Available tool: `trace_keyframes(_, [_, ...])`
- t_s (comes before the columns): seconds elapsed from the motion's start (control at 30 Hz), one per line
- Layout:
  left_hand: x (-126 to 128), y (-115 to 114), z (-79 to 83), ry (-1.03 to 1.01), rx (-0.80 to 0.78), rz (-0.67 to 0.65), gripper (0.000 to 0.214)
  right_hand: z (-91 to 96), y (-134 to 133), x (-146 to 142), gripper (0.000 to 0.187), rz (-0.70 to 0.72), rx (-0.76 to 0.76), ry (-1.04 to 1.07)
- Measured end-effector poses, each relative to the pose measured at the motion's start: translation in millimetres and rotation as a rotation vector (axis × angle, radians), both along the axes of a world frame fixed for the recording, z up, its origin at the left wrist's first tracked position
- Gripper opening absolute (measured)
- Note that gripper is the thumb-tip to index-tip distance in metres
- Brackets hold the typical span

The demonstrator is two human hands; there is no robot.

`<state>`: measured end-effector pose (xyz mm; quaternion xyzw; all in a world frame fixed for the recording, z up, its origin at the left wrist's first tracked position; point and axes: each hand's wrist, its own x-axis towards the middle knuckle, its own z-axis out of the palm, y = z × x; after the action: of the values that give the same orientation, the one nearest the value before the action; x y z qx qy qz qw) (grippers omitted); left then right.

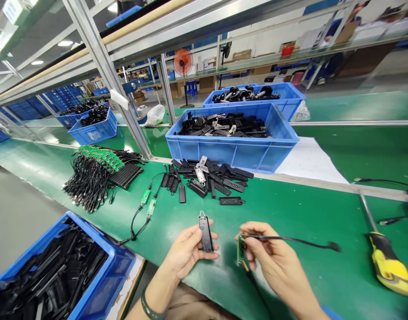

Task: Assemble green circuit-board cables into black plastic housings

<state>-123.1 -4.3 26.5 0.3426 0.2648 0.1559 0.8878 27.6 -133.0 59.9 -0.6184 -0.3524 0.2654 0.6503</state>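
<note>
My left hand [190, 249] grips a small black plastic housing [206, 234] with a loop at its top end, its hollow side facing me. To the right, my right hand [273, 262] pinches a small green circuit board [240, 250] by its edges. A black cable [297, 240] runs from the board to the right, and coloured wires hang below it. The two hands are apart above the green bench. Beyond them lies a pile of black housings [210, 178]. Two wired circuit boards [152, 206] lie to the left of my left hand.
A blue bin [230, 149] of black and metal parts stands behind the pile. At left are bundled boards with cables [93, 178] and a blue bin [112, 266] of black pieces. A yellow-black screwdriver [386, 253] lies at right. A metal post [113, 84] rises from the bench.
</note>
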Motion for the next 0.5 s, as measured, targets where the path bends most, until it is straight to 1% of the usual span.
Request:
trace_keyframes(0.1, [7, -8, -2.8, -0.031, -0.005, 0.0, 0.055, -0.3, 6, -9, 0.047, 0.166, -0.067, 0.208])
trace_keyframes(0.17, [8, -11, -4.6, -0.045, -0.004, -0.004, 0.053, -0.2, 9, -13, 0.047, 0.221, -0.085, 0.281])
trace_keyframes(0.23, [9, -14, -5.4, -0.06, -0.003, -0.013, 0.05, -1.8, 10, -15, 0.044, 0.247, -0.102, 0.295])
trace_keyframes(0.3, [9, -15, -5.1, -0.063, -0.002, -0.023, 0.048, -5.5, 12, -15, 0.038, 0.226, -0.118, 0.227])
trace_keyframes(0.43, [8, -18, -3.7, -0.043, -0.016, -0.018, 0.046, -12.8, 16, -13, 0.022, 0.083, -0.083, -0.003])
trace_keyframes(0.5, [7, -20, -4.4, -0.041, -0.024, -0.02, 0.048, -13.6, 17, -13, 0.017, 0.056, -0.064, -0.036])
